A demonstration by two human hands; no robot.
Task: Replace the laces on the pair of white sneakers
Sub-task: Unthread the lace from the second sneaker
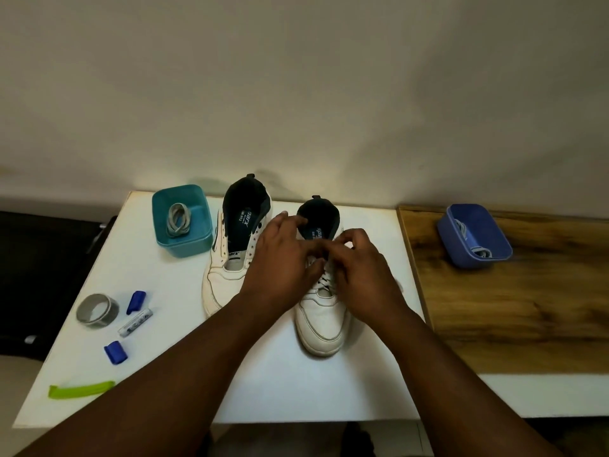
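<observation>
Two white leather sneakers with dark linings are seen toes toward the near edge of a white rectangular table (270, 384), set against the far edge. The laced right-hand sneaker (321, 324) is worked on by both hands: the left hand (280, 262) is curled over its eyelets, thumb and fingers pinching the white lace (324, 280); the right hand (361, 268) is bent beside it, fingertips nipping the same lace near the tongue. The unlaced left-hand sneaker (230, 255) is left just beside it. A grey lace is coiled in a teal plastic tub (181, 222) at the far-left corner. Another lace is held in a blue plastic tub (474, 235) on the adjoining wooden surface (514, 308).
</observation>
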